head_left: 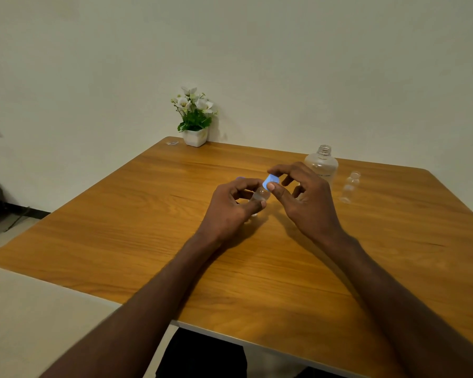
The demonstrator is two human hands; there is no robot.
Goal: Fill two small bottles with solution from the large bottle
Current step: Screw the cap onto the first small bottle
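Near the middle of the frame the left hand (231, 205) curls its fingers and thumb round a small clear bottle (260, 194), holding it tilted just above the wooden table (120, 227). The right hand (303, 197) pinches the bottle's blue cap (270, 182) between thumb and forefinger, its other fingers loosely spread; whether the cap is being screwed on or off cannot be told. Just behind the left hand's fingers a sliver of something blue (240, 178) shows, perhaps another cap, too hidden to be sure. Right of centre, behind the right hand, stands the large bottle (322, 163), upright and uncapped, and further right the second small bottle (350, 186), also upright and open. All three look like thin clear plastic: light, fairly stiff, smooth and likely slippery if wet. How much liquid any of them holds cannot be read. The small bottles would tip easily, so each is best held round the body while the cap is turned by its rim. The large one probably wants a full grip round its wide belly for pouring, with the narrow necks calling for a slow tilt. A potted plant (194, 115) sits at the table's far edge, upper middle of the frame.
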